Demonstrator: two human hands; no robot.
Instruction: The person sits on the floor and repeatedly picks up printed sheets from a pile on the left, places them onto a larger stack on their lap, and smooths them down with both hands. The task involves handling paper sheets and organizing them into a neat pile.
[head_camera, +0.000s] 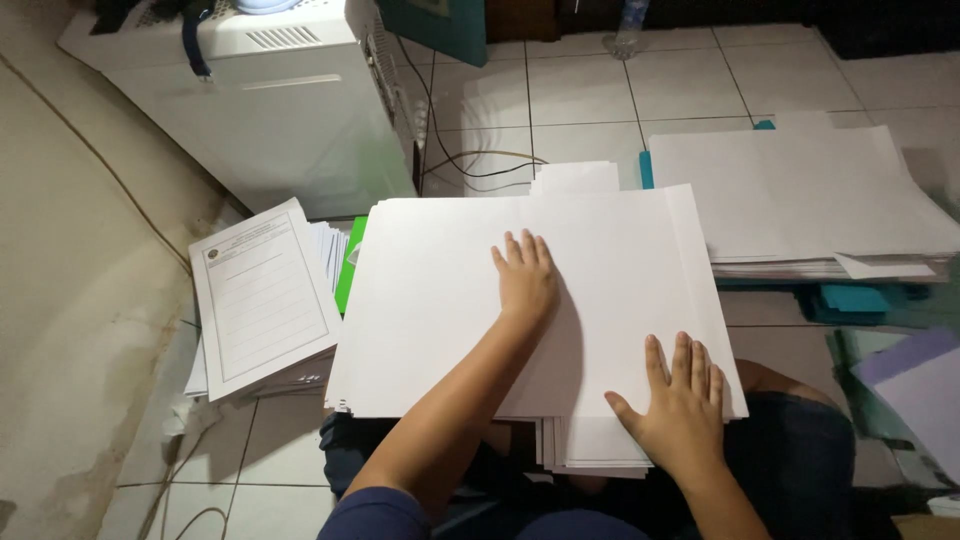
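A thick stack of blank white paper sheets (440, 290) lies across my lap, over the tiled floor. My left hand (525, 275) rests flat on the middle of the top sheet, fingers spread and pointing away from me. My right hand (680, 405) lies flat on the stack's near right corner, fingers apart, with the thumb out to the left. Neither hand grips anything. Below the near edge, more sheet edges (595, 450) stick out from under the top pile.
A pile of printed forms (262, 295) sits at the left, with a green folder edge (350, 262) beside it. Another white paper pile (800, 195) on teal folders lies at the right. A white machine (270, 100) with cables stands at the back left. Purple paper (915, 385) is at the right edge.
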